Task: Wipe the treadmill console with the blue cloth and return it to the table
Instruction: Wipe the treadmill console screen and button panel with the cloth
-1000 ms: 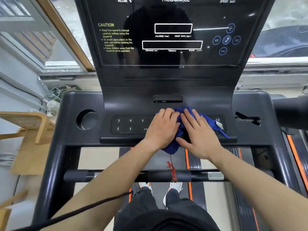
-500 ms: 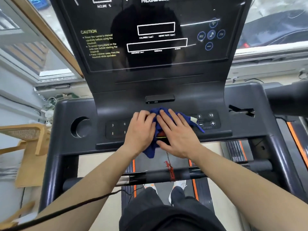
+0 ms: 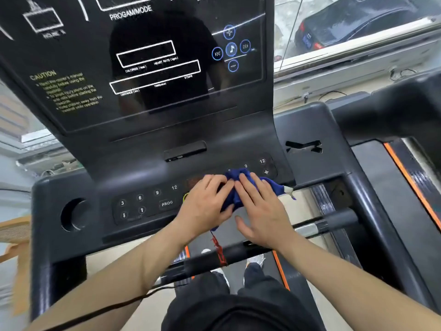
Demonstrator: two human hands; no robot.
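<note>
The black treadmill console fills the view, with its dark display above and a button strip below. A crumpled blue cloth lies on the middle of that strip. My left hand and my right hand both press flat on the cloth, side by side, fingers pointing up toward the display. A white tag on the cloth sticks out to the right. Most of the cloth is hidden under my hands. No table is in view.
A round cup holder sits at the console's left end. A black handlebar with a red cord crosses below my hands. A wooden chair stands at far left. A window with a parked car lies at upper right.
Both hands and the cloth have slid a little to the right along the button strip, uncovering the PROG, 9 and 12 buttons on the left. The view has tilted and moved closer.
</note>
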